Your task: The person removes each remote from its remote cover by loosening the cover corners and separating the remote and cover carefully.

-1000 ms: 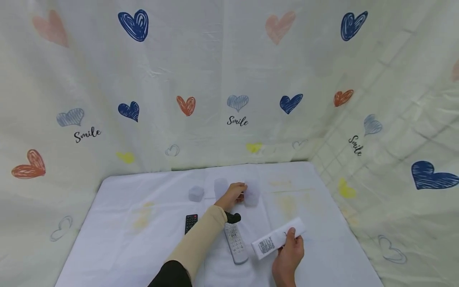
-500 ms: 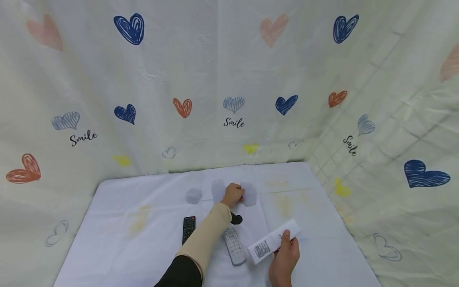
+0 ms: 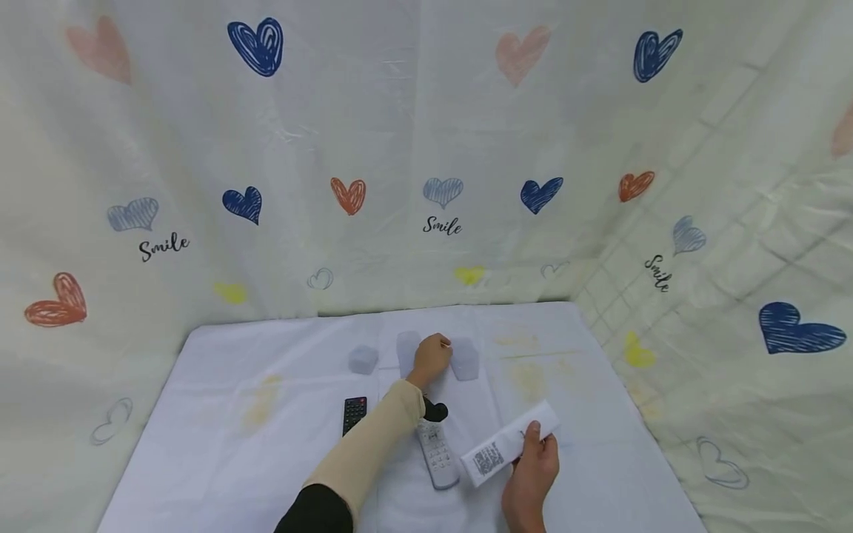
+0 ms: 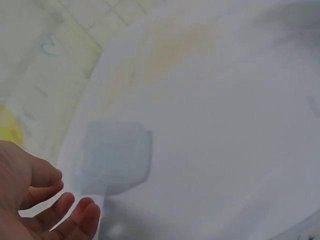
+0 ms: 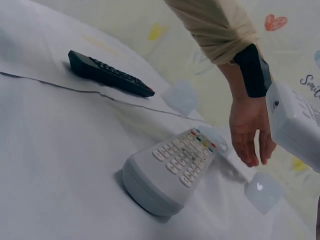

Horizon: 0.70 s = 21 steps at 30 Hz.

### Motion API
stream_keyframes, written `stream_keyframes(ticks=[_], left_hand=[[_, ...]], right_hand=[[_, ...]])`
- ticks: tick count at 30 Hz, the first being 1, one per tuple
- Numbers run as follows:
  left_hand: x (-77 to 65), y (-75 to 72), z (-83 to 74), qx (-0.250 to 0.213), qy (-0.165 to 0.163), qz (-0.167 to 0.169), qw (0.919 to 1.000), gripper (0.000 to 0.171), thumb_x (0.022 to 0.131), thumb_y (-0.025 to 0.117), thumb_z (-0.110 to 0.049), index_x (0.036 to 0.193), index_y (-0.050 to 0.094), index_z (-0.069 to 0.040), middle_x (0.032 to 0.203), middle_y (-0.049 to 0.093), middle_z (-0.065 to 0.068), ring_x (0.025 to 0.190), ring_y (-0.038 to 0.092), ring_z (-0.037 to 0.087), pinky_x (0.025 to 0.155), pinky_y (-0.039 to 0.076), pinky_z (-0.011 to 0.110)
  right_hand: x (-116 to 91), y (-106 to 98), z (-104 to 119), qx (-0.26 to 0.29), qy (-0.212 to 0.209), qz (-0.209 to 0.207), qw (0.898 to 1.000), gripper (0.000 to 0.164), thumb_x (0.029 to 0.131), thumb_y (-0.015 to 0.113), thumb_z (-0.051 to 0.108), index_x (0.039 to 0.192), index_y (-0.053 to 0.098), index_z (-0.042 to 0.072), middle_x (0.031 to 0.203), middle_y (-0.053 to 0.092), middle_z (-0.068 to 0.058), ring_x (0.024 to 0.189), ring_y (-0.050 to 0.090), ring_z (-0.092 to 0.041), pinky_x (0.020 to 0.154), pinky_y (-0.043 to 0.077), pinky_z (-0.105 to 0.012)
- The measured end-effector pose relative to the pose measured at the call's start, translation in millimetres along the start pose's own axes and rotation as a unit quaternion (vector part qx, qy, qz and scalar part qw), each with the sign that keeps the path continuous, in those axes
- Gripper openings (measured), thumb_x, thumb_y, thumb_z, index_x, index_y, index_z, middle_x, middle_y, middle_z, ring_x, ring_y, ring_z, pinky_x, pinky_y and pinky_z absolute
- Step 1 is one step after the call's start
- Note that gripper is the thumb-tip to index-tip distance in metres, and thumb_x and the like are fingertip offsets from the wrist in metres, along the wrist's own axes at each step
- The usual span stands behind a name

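Observation:
My left hand (image 3: 432, 357) reaches to the far middle of the table, fingers loosely bent. Its fingertips (image 4: 90, 212) are right at the edge of a translucent pale-blue piece (image 4: 117, 157), which lies flat. In the right wrist view the left hand (image 5: 250, 130) hangs over the same piece (image 5: 262, 194), fingers pointing down. At the near right my right hand (image 3: 531, 477) grips a long white box (image 3: 509, 444) with a printed QR code, thumb on top. The right wrist view shows the box's end (image 5: 292, 120), with a small round dark mark.
A grey remote control (image 3: 437, 455) lies between the hands, partly under the left wrist. A black remote (image 3: 355, 414) lies left of the left forearm. Two more translucent pieces, one at the left (image 3: 363, 360) and one behind the left hand (image 3: 408, 348), lie on the white cloth.
The left hand has turned over and its extended fingers have drawn in beside the translucent piece. The right hand and white box have barely moved; the head view shifts slightly.

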State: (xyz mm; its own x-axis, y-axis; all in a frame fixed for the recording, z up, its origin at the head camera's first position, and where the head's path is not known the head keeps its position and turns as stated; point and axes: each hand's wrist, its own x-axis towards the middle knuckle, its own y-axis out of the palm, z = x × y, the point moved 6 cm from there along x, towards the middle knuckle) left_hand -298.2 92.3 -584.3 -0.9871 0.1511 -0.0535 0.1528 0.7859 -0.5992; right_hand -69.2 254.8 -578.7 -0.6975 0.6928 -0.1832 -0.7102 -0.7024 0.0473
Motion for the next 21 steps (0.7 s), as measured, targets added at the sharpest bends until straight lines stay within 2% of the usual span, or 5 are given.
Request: stream_keyframes(ticks=[3, 6, 13, 16, 21], left_hand=[[-10.5, -4.5, -12.7, -0.025, 0.021, 0.019, 0.9993, 0.021, 0.096, 0.056, -0.019, 0.112, 0.069, -0.011, 0.108, 0.07, 0.006, 0.097, 0.064, 0.018, 0.08, 0.051, 0.03], [-28.6, -8.7, -29.1, -0.066, 0.051, 0.069, 0.9941, 0.019, 0.098, 0.058, -0.02, 0.112, 0.07, -0.013, 0.106, 0.07, 0.005, 0.09, 0.065, 0.015, 0.075, 0.051, 0.027], [-86.1, -18.0, -51.5, -0.182, 0.128, 0.171, 0.9597, 0.024, 0.102, 0.055, -0.025, 0.121, 0.066, -0.016, 0.108, 0.072, 0.004, 0.088, 0.068, 0.016, 0.076, 0.056, 0.033], [-110.9, -20.3, -54.4, -0.196, 0.165, 0.19, 0.9476, 0.025, 0.102, 0.055, -0.03, 0.122, 0.065, -0.019, 0.111, 0.072, 0.003, 0.095, 0.069, 0.022, 0.08, 0.056, 0.032], [-145.1, -20.5, -57.2, -0.181, 0.2, 0.208, 0.9401, 0.026, 0.1, 0.056, -0.037, 0.122, 0.065, -0.026, 0.116, 0.07, -0.005, 0.101, 0.065, 0.008, 0.084, 0.053, 0.022]], right_hand=[[-1, 0, 7, -0.015, -0.028, 0.004, 0.999, 0.058, 0.098, 0.044, 0.057, 0.137, 0.042, 0.014, 0.131, 0.057, -0.008, 0.104, 0.064, -0.001, 0.076, 0.055, -0.014], [-3, 1, 15, -0.013, -0.067, 0.008, 0.998, 0.051, 0.099, 0.048, 0.049, 0.134, 0.044, 0.013, 0.126, 0.059, -0.004, 0.105, 0.063, 0.001, 0.077, 0.053, -0.011], [-12, 8, 37, -0.015, -0.18, 0.044, 0.983, 0.041, 0.103, 0.05, 0.03, 0.134, 0.042, 0.005, 0.125, 0.055, -0.001, 0.119, 0.057, -0.004, 0.089, 0.048, -0.008], [-13, 11, 43, -0.021, -0.198, 0.052, 0.979, 0.04, 0.103, 0.05, 0.027, 0.135, 0.041, 0.005, 0.125, 0.054, 0.0, 0.121, 0.056, -0.005, 0.092, 0.047, -0.008], [-14, 14, 50, 0.003, -0.221, 0.059, 0.974, 0.036, 0.103, 0.051, 0.018, 0.133, 0.042, 0.001, 0.121, 0.056, -0.002, 0.116, 0.059, -0.007, 0.09, 0.048, -0.009]])
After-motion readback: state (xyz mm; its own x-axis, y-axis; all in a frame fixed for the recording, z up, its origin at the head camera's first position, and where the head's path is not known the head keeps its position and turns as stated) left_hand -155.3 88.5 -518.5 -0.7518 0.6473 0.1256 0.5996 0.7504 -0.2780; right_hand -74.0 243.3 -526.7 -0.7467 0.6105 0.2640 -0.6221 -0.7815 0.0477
